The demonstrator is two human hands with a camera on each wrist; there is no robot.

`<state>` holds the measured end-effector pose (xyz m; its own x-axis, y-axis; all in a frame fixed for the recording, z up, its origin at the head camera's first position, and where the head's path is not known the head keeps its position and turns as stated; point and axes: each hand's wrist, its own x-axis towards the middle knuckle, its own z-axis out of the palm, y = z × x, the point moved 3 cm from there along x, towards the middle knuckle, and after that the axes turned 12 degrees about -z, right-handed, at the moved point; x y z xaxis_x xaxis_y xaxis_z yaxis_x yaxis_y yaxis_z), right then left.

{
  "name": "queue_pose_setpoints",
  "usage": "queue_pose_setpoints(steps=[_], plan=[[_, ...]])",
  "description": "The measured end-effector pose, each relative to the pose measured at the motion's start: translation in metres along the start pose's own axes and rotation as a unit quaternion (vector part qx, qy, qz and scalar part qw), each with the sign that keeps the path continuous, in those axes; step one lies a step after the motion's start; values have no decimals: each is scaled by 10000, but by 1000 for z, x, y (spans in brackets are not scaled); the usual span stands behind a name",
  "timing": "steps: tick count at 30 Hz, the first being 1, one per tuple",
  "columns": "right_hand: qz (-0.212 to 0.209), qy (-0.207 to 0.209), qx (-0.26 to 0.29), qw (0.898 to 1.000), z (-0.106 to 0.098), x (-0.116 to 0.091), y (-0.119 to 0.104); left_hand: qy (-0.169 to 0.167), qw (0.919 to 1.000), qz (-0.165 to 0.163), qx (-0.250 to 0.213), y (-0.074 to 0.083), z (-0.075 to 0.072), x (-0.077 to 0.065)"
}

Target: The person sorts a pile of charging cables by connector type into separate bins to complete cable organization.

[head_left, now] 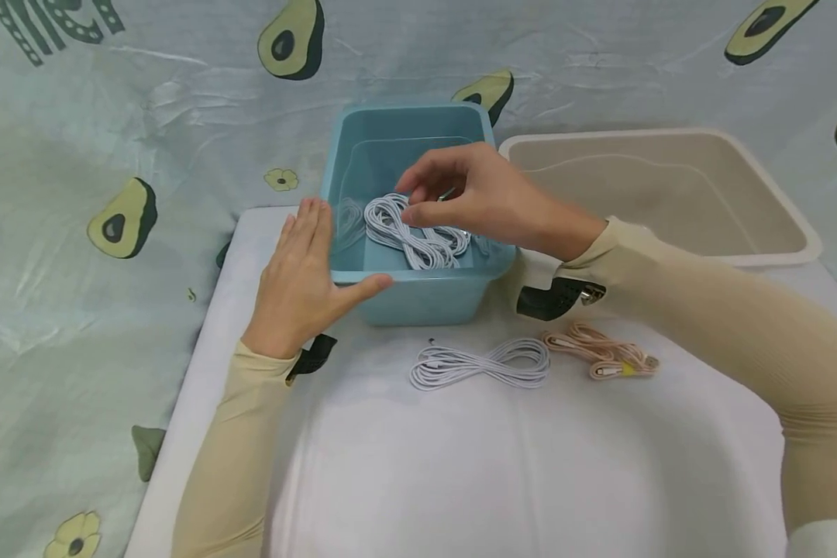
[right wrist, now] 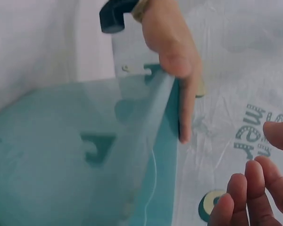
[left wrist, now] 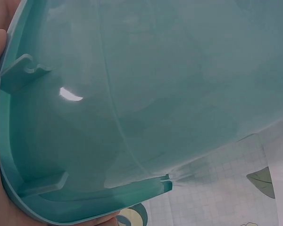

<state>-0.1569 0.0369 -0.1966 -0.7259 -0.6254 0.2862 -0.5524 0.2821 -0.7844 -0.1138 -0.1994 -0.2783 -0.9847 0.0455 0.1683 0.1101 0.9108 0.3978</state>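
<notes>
A blue plastic bin stands on the white table, with bundled white cables lying inside it. My left hand rests against the bin's front left corner, fingers straight along the left side and thumb stretched over the front rim. Above the cables, my right hand hovers with bent fingers and the thumb apart from them. The right wrist view shows nothing between those fingers. In front of the bin lies a coiled white cable, with a pink cable bundle beside its right end.
To the right of the blue bin stands a larger beige bin, its front partly behind the right forearm. A sheet with printed avocados hangs behind and to the left of the table.
</notes>
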Motion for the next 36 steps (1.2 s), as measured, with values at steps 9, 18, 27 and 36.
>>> queue_pose_setpoints(steps=[9, 18, 27, 36], plan=[[-429, -390, 447, 9973, 25, -23, -16, 166, 9999, -14, -8, -8, -6, -5], [-871, -583, 481, 9933, 42, -50, -24, 321, 9995, 5, 7, -12, -10, -9], [-1489, -761, 86, 9859, 56, -78, -18, 375, 9993, 39, 15, -15, -14, -15], [-1816, -598, 1, 9815, 69, -100, 4, 321, 9995, -21, 36, -16, -16, -17]])
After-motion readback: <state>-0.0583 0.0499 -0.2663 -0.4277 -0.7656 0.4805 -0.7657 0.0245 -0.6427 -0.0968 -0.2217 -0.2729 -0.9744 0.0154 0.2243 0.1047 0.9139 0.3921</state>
